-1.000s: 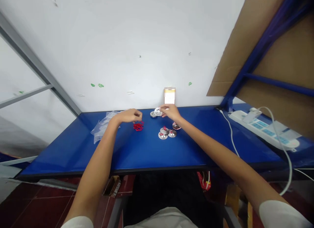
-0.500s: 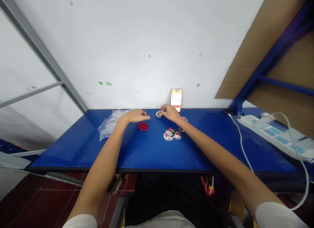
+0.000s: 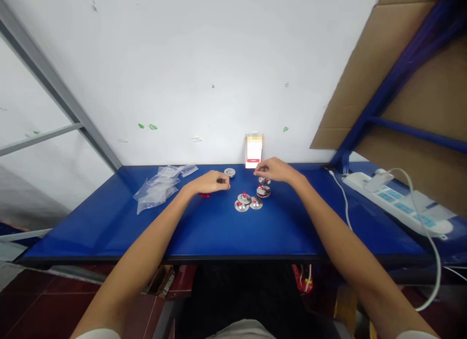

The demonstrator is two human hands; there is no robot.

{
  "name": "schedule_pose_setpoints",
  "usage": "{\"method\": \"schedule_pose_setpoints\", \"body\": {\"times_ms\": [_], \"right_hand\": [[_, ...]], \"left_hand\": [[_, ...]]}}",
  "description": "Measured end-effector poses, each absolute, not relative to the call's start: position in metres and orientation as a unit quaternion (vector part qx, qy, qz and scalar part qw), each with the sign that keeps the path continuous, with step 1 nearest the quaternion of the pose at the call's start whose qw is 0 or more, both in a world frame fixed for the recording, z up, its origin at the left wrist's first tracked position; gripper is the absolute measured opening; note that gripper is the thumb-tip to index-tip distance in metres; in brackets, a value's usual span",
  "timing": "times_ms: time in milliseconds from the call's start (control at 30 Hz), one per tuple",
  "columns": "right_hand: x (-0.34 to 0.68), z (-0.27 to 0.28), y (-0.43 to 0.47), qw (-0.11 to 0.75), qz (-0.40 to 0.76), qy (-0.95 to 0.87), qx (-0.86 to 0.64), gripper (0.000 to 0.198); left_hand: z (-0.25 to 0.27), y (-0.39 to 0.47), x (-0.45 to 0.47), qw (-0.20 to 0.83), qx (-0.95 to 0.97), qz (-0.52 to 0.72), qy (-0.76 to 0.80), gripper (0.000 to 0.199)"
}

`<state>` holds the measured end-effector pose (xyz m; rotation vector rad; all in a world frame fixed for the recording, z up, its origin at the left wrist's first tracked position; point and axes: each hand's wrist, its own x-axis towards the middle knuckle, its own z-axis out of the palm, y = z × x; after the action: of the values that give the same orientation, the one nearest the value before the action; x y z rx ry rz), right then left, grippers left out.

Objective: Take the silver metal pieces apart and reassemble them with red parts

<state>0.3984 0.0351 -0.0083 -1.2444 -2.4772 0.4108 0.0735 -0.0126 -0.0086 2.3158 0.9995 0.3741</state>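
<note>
My left hand (image 3: 214,182) is closed, its fingertips curled together over a small pile of red cord loops (image 3: 205,195), which it mostly covers. Whatever those fingers hold, if anything, is too small to make out. My right hand (image 3: 273,169) pinches thumb and fingers together just above a shiny domed metal disc (image 3: 264,181); its grip content is hidden. Nearer to me lie several similar discs (image 3: 244,199), like finger cymbals, some with red loops at their centres. Another small stack with a red loop (image 3: 263,191) sits below my right hand. Behind my left hand is a stack of discs (image 3: 229,172).
Clear plastic bags (image 3: 156,190) lie on the left of the blue table (image 3: 219,237). A lit phone (image 3: 254,151) leans against the wall. At the right are a white power strip (image 3: 397,203) and its cable (image 3: 434,261).
My right hand has left the stack at the back and moved right, over the discs there. My left hand has shifted slightly right and curled, now covering most of the red loops.
</note>
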Motion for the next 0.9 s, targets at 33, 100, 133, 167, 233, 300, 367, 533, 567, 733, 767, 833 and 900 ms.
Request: {"method": "schedule_pose_setpoints", "body": {"times_ms": [33, 100, 133, 167, 233, 300, 367, 533, 567, 733, 767, 833, 900], "right_hand": [[0.404, -0.008, 0.036, 0.156, 0.144, -0.869, -0.446, 0.02], [0.412, -0.008, 0.039, 0.133, 0.133, -0.867, -0.461, 0.015], [0.415, -0.008, 0.041, 0.116, 0.127, -0.866, -0.469, 0.016], [0.417, -0.009, 0.043, 0.096, 0.124, -0.864, -0.478, 0.017], [0.421, -0.011, 0.046, 0.052, 0.14, -0.858, -0.491, 0.022], [0.423, -0.013, 0.047, 0.026, 0.171, -0.852, -0.495, 0.028], [0.425, -0.015, 0.048, 0.025, 0.19, -0.849, -0.492, 0.026], [0.421, -0.017, 0.05, 0.071, 0.129, -0.858, -0.491, 0.012], [0.418, -0.017, 0.049, 0.096, 0.12, -0.86, -0.487, 0.011], [0.386, -0.016, 0.034, 0.295, 0.172, -0.847, -0.408, 0.016], [0.377, -0.017, 0.03, 0.332, 0.198, -0.838, -0.386, 0.015], [0.359, -0.019, 0.021, 0.393, 0.249, -0.812, -0.353, 0.016], [0.345, -0.022, 0.014, 0.436, 0.287, -0.786, -0.331, 0.018]], "left_hand": [[-0.012, -0.013, 0.077, 0.282, 0.872, 0.143, 0.373, 0.02], [-0.019, -0.013, 0.083, 0.248, 0.881, 0.152, 0.372, 0.016], [-0.022, -0.013, 0.086, 0.229, 0.886, 0.156, 0.372, 0.014], [-0.025, -0.013, 0.087, 0.211, 0.889, 0.16, 0.373, 0.013], [-0.028, -0.011, 0.089, 0.185, 0.894, 0.162, 0.373, 0.011], [-0.031, -0.009, 0.089, 0.172, 0.897, 0.159, 0.376, 0.012], [-0.032, -0.007, 0.088, 0.158, 0.898, 0.16, 0.38, 0.013], [-0.033, -0.004, 0.086, 0.136, 0.894, 0.184, 0.385, 0.014], [-0.034, -0.004, 0.086, 0.143, 0.891, 0.193, 0.385, 0.014], [-0.035, -0.007, 0.097, 0.319, 0.829, 0.285, 0.362, 0.024], [-0.035, -0.008, 0.1, 0.367, 0.801, 0.313, 0.354, 0.028], [-0.036, -0.009, 0.107, 0.436, 0.744, 0.372, 0.343, 0.036], [-0.037, -0.011, 0.112, 0.474, 0.693, 0.421, 0.342, 0.043]]}}
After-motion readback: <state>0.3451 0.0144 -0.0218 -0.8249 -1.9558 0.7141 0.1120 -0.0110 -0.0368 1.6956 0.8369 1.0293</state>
